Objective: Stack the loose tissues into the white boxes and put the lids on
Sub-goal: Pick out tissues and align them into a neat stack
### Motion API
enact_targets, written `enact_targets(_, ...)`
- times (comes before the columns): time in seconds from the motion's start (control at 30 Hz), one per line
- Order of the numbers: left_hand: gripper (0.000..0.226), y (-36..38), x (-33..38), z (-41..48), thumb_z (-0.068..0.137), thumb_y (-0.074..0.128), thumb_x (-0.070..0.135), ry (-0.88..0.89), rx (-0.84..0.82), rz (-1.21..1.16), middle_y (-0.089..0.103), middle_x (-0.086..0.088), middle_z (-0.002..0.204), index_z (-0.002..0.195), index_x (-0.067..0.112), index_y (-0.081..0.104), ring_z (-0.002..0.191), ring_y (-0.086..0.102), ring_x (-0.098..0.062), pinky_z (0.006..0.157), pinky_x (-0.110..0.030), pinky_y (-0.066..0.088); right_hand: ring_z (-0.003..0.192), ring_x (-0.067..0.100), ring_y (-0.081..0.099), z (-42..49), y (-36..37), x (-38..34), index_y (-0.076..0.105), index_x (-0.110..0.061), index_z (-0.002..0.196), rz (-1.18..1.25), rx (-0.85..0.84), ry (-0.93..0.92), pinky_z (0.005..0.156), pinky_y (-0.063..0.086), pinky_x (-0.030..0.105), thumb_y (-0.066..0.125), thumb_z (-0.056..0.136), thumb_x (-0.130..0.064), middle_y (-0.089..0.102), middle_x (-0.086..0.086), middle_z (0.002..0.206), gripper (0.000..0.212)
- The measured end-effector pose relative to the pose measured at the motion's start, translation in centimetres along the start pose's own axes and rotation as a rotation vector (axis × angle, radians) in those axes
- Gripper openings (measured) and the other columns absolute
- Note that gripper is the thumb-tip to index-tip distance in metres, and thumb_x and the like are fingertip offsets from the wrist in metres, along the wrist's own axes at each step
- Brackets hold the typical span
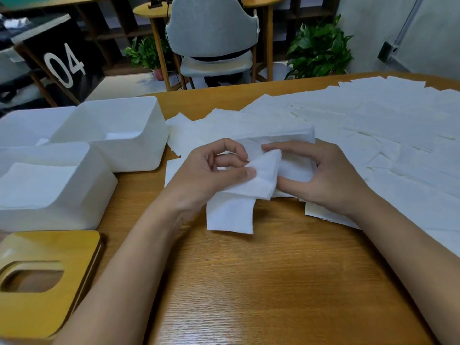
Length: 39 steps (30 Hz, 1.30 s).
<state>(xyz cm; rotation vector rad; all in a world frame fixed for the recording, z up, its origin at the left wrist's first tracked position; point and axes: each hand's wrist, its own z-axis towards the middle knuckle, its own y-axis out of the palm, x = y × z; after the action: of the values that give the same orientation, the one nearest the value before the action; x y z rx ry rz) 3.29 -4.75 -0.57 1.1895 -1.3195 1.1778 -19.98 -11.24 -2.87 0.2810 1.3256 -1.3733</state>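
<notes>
While the left hand point(211, 175) and right hand point(328, 178) pinch one tissue bundle point(261, 175) at centre frame, loose tissues point(373, 115) fill the right; white boxes point(139, 155) stand left, bare table point(249, 282) below.

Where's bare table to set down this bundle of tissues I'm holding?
Bare wood lies on the table near you, between your forearms, bordered by the wooden lid on the left and the tissue bundle in your left hand and right hand. Crowded: white boxes left, loose tissues right.

Boxes point(139, 155) stand left of the tissues point(373, 125) on the table point(249, 282), lids point(47, 247) before them.
</notes>
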Motion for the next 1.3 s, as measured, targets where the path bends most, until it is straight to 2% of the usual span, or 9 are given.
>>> enact_targets(0.27,0.014,1.0,-1.1,0.5,0.088,0.083,0.012,-0.047,0.105,0.041,0.075,-0.018,0.084,0.097,0.006,0.074,0.082,0.070,-0.022,0.080,-0.028,0.055,0.102,0.003,0.070,-0.2,0.0,0.1,0.082,-0.036,0.101,0.053,-0.003,-0.039,0.082,0.050,0.014,0.092,0.075,-0.019,0.077,-0.021,0.102,0.033)
enact_targets(0.37,0.021,1.2,-0.5,0.3,0.091,0.080,0.036,-0.078,0.117,0.104,0.078,-0.008,0.092,0.095,0.016,0.079,0.084,0.069,-0.014,0.083,-0.029,0.050,0.098,0.005,0.073,0.0,0.0,0.1,0.082,-0.033,0.093,0.062,0.039,-0.060,0.087,0.054,0.022,0.084,0.085,-0.015,0.079,-0.019,0.094,0.019)
enact_targets(0.47,0.043,0.8,0.0,-0.2,0.082,0.075,0.067,-0.076,0.114,0.161,0.078,0.006,0.098,0.095,0.027,0.080,0.089,0.069,-0.012,0.085,-0.035,0.046,0.097,-0.001,0.071,0.4,-0.1,0.0,0.077,-0.038,0.089,0.106,0.126,0.002,0.088,0.053,0.018,0.082,0.085,-0.031,0.076,-0.027,0.091,0.009)
enact_targets(0.63,0.014,0.4,-0.2,-0.4,0.091,0.081,0.037,0.098,0.197,0.282,0.077,0.011,0.105,0.096,0.024,0.080,0.095,0.071,-0.021,0.084,-0.030,0.052,0.093,-0.009,0.068,0.8,-0.6,0.4,0.076,-0.032,0.087,0.139,0.182,0.043,0.087,0.045,0.005,0.078,0.091,-0.013,0.073,-0.032,0.085,0.019)
enact_targets(0.9,0.017,0.5,-0.4,-0.2,0.095,0.077,0.015,0.341,0.248,0.348,0.076,0.012,0.110,0.111,0.022,0.077,0.103,0.069,-0.007,0.083,-0.020,0.052,0.096,-0.005,0.068,1.0,-1.1,0.2,0.081,-0.027,0.084,0.293,0.166,0.252,0.090,0.045,0.013,0.080,0.089,-0.025,0.077,-0.018,0.090,0.005)
enact_targets(1.07,0.011,-0.2,0.2,0.0,0.096,0.074,0.015,0.235,0.268,0.142,0.080,0.000,0.100,0.105,0.013,0.080,0.096,0.075,-0.013,0.078,-0.021,0.056,0.111,-0.009,0.065,0.8,-1.2,-0.5,0.080,-0.032,0.099,0.288,0.117,0.255,0.107,0.041,0.023,0.078,0.080,-0.047,0.076,-0.024,0.108,0.024)
enact_targets(1.17,0.014,-1.3,0.7,0.5,0.094,0.075,0.022,0.139,0.192,0.094,0.080,-0.004,0.108,0.104,0.015,0.082,0.106,0.074,-0.025,0.092,-0.039,0.058,0.126,-0.007,0.059,0.8,-1.2,-0.8,0.077,-0.037,0.115,0.287,0.079,0.236,0.121,0.036,0.037,0.078,0.084,-0.059,0.072,-0.025,0.125,0.038)
enact_targets(1.23,0.014,-1.6,1.2,0.9,0.094,0.075,0.026,0.093,0.164,0.119,0.079,-0.002,0.112,0.103,0.019,0.083,0.111,0.072,-0.026,0.099,-0.048,0.055,0.132,-0.002,0.057,0.7,-1.2,-1.0,0.075,-0.041,0.121,0.314,0.041,0.222,0.123,0.034,0.042,0.070,0.082,-0.063,0.069,-0.022,0.132,0.045)
enact_targets(1.3,0.012,-1.2,1.5,1.3,0.095,0.076,0.029,0.071,0.168,0.196,0.079,0.006,0.110,0.101,0.024,0.084,0.109,0.072,-0.018,0.093,-0.042,0.057,0.129,0.006,0.061,0.6,-1.1,-1.1,0.074,-0.038,0.125,0.356,-0.011,0.194,0.116,0.042,0.040,0.067,0.087,-0.058,0.070,-0.016,0.132,0.044)
